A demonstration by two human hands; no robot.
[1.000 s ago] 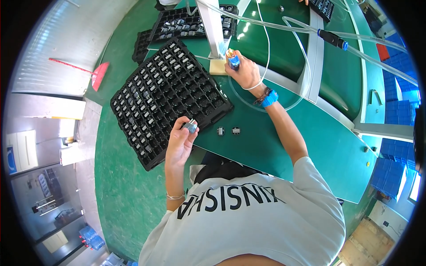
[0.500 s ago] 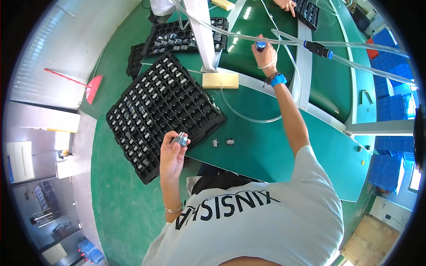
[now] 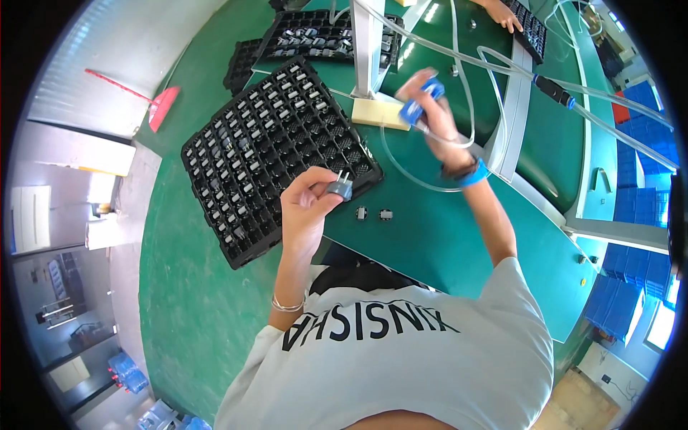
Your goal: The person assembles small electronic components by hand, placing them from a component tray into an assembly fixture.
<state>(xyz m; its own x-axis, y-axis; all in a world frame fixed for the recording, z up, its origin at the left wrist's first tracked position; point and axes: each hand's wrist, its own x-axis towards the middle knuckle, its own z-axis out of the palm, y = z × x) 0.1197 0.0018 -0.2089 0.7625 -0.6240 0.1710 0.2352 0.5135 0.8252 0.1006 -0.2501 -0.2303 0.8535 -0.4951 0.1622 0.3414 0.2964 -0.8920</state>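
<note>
My left hand [image 3: 304, 204] pinches a small grey part with two metal prongs [image 3: 341, 188] between thumb and fingertips, prongs pointing up. It hovers at the near right corner of a black compartment tray [image 3: 371, 174], which holds many similar small metallic parts. Blurred by motion, my right hand [image 3: 441, 127] is wrapped round a blue air gun [image 3: 421, 102] with a clear hose [image 3: 430, 188] beside it. The air gun is above the table near a pale yellow block [image 3: 369, 112]. Two small metallic parts [image 3: 361, 213] lie side by side on the green tabletop [image 3: 444, 244].
A white post [image 3: 367, 50] rises behind the yellow block. More black trays [image 3: 287, 54] with parts stand at the far left. Clear hoses with a black connector [image 3: 554, 92] cross the upper right. Another person's hand [image 3: 504, 16] touches a tray [image 3: 530, 36] at the far side.
My right hand has swung nearer with the air gun, which now tilts. The part in my left hand has risen toward the tray's corner. The whole view has shifted slightly.
</note>
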